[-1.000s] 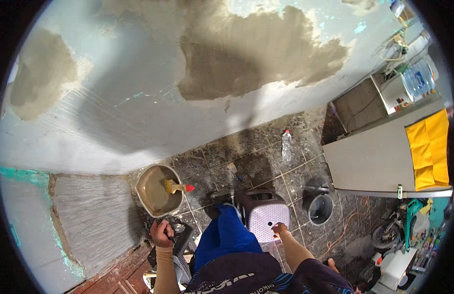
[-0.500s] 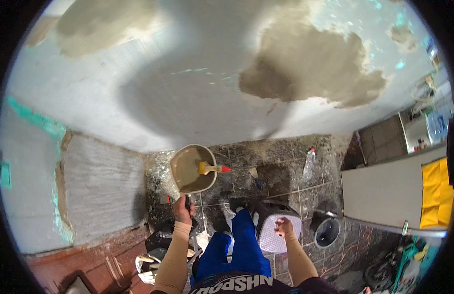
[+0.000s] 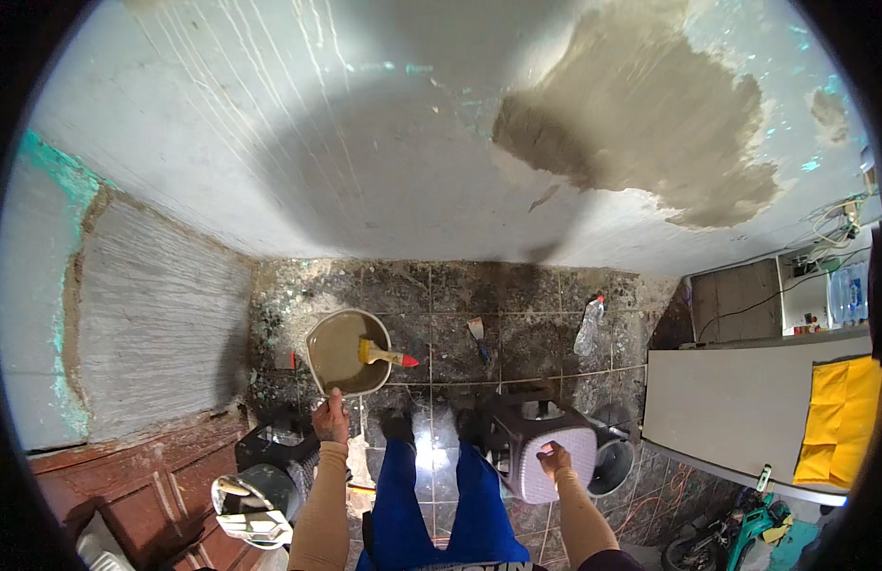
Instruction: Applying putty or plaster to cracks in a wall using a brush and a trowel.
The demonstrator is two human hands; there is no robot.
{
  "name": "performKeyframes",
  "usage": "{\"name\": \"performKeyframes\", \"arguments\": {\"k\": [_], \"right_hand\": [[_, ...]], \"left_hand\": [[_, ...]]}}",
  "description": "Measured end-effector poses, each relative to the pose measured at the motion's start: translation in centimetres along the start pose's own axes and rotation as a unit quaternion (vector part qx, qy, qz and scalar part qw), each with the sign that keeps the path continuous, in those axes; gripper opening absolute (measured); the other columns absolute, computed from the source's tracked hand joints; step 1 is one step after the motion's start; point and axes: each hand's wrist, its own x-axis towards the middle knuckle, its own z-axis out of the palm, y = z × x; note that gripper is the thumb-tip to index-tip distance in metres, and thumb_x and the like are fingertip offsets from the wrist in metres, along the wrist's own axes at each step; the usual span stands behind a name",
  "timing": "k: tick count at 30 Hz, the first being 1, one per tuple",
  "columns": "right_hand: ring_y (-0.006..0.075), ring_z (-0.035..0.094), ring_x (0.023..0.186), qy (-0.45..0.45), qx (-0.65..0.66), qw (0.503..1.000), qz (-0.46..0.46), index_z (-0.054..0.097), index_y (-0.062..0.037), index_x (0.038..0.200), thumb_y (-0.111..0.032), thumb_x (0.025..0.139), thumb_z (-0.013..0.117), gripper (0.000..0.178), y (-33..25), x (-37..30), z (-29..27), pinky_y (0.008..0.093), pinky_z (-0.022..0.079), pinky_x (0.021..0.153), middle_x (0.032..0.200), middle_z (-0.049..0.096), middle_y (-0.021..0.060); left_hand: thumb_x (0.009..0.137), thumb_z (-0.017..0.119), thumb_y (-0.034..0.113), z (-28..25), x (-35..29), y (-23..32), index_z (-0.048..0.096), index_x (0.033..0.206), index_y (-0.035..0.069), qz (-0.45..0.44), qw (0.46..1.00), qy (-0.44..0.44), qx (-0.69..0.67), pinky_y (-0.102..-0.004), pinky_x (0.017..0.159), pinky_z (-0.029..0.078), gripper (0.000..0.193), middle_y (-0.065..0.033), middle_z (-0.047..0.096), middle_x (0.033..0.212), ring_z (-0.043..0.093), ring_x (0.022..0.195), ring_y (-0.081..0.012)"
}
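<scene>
My left hand [image 3: 332, 419] is closed around the handle of a pale-rimmed pot [image 3: 314, 369], held over the dark tiled floor. Murky grey-brown liquid [image 3: 334, 344] fills much of its inside. A paintbrush [image 3: 387, 356] lies across the pot, its yellowish brush end inside and its red-tipped handle sticking out over the right rim. To the right, my right hand [image 3: 555, 461] is above the pale lilac woven-look seat of a stool [image 3: 526, 478]. Its fingers are curled in with nothing visible in them; whether it touches the seat I cannot tell.
Ahead stands a grey wall with a damp brown patch [image 3: 650, 124]. On the floor lie a scraper [image 3: 478, 335] and a clear plastic bottle [image 3: 589, 328]. A dark bucket [image 3: 612, 466] stands beside the stool, another bucket [image 3: 265, 504] at lower left. A pale cabinet [image 3: 726, 404] is right.
The view has shifted. The pot, with the brush in it, now appears lower and further left, still in my left hand. Pale streaks show on the upper left wall. My right hand stays over the stool.
</scene>
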Motion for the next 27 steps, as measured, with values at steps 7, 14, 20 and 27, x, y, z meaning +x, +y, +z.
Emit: {"name": "performKeyframes", "arguments": {"k": [7,14,20,27], "right_hand": [[0.0259,0.061,0.072,0.133,-0.052,0.988,-0.051,0.061,-0.0051,0.089,-0.019,0.067,0.067,0.027,6.7,12.7,-6.5,0.0365,0.049,0.067,0.077,0.062,0.0123],[0.0317,0.062,0.081,0.075,-0.053,0.984,-0.155,0.061,-0.0049,0.096,-0.028,0.07,0.067,0.035,0.7,21.7,-2.6,0.0387,0.049,0.072,0.084,0.064,0.0154],[0.0363,0.053,0.108,-0.283,-0.337,0.887,-0.139,0.054,-0.0078,0.117,-0.063,0.075,0.054,0.069,1.1,20.5,0.2,0.0422,0.04,0.093,0.112,0.058,0.0217],[0.0365,0.05,0.112,-0.309,-0.386,0.869,-0.032,0.047,-0.0075,0.128,-0.073,0.073,0.047,0.085,-0.4,18.1,-1.6,0.0405,0.038,0.097,0.116,0.056,0.0222]], "left_hand": [[0.086,0.05,0.031,6.2,7.2,-18.3,0.054,0.058,0.008,0.031,0.993,-0.029,0.112,-0.0311,0.035,0.033,0.037,-0.0031,0.046,0.043,0.044,0.034,-0.0164],[0.084,0.052,0.029,7.9,13.4,-33.5,0.046,0.054,0.013,-0.125,0.988,0.043,-0.076,-0.0286,0.033,0.028,0.035,0.0005,0.043,0.045,0.037,0.032,-0.0129],[0.079,0.056,0.028,5.4,19.8,-45.3,0.056,0.065,0.009,-0.101,0.983,0.062,-0.141,-0.025,0.03,0.028,0.023,-0.0007,0.044,0.048,0.036,0.033,-0.0118],[0.073,0.061,0.03,3.3,23.6,-53.8,0.062,0.073,0.011,-0.104,0.969,0.143,-0.173,-0.0233,0.033,0.029,0.02,-0.0005,0.051,0.058,0.04,0.038,-0.0106]]}}
